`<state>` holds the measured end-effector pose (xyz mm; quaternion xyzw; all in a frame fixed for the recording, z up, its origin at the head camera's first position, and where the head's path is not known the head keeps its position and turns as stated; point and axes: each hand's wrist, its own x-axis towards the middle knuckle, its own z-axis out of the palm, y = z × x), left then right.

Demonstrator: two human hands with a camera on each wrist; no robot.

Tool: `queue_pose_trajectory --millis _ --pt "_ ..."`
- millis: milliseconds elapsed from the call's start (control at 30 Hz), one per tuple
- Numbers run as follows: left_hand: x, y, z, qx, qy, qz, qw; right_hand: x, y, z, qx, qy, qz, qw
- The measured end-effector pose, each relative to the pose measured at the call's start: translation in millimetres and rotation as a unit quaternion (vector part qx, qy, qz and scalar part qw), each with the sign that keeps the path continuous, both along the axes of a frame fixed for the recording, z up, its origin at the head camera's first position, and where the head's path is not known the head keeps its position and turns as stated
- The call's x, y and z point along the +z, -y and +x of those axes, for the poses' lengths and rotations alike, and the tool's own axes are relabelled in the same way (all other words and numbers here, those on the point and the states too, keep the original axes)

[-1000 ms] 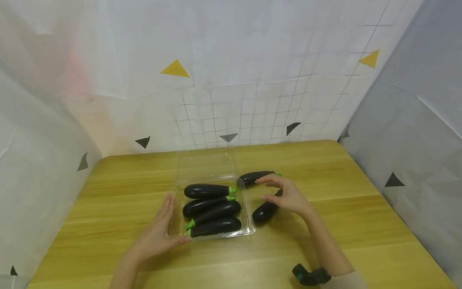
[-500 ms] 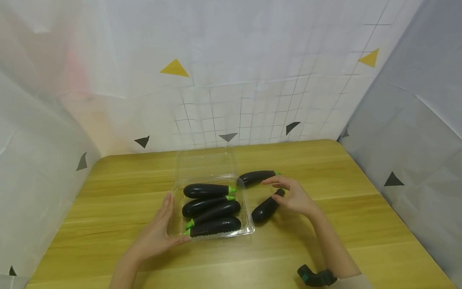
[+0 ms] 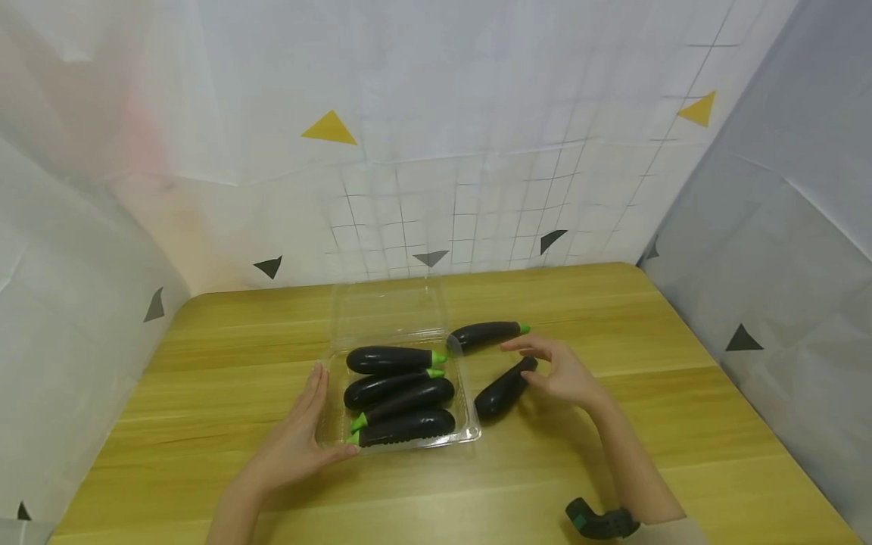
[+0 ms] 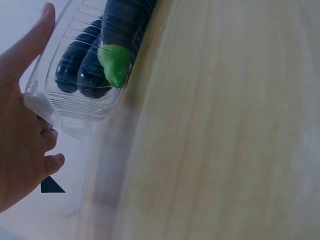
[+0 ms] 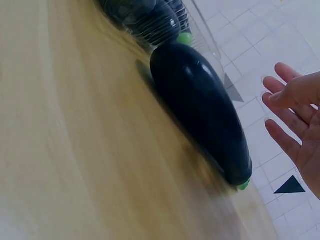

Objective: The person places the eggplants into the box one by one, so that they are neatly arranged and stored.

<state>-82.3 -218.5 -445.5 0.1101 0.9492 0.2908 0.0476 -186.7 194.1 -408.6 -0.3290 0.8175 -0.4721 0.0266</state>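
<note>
Several dark purple eggplants lie side by side in a clear plastic container, green stem ends showing, its lid folded back. My left hand rests against the container's front left corner, thumb along the front and straight fingers along the left side; the left wrist view shows the thumb at the rim. My right hand hovers, holding nothing, fingers loosely bent, by the narrow end of a loose eggplant. The right wrist view shows this eggplant on the table, the hand apart from it.
Another loose eggplant lies behind, close to the container's back right corner. The wooden table is enclosed by white sheeting at the back and sides. A black device is strapped on the right wrist.
My right hand has shifted a little to the right, uncovering the narrow end of the near loose eggplant. The left hand, container and eggplants stay in place.
</note>
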Motion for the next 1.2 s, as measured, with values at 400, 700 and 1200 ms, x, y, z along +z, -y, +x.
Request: queue_pose_trajectory --millis 400,700,1200 --pt "3.1 -1.0 -0.1 -0.002 0.001 0.003 1.0 -40.7 -13.9 -17.3 0.01 -0.021 0.053 0.9983" --pt "0.9 -0.4 -0.3 -0.002 -0.004 0.001 1.0 -48.5 -14.8 -17.3 0.027 -0.054 0.105 0.9927" --pt "0.5 0.1 0.2 -0.001 -0.003 0.004 1.0 -48.6 -13.7 -10.1 -0.012 -0.085 0.176 0.9807"
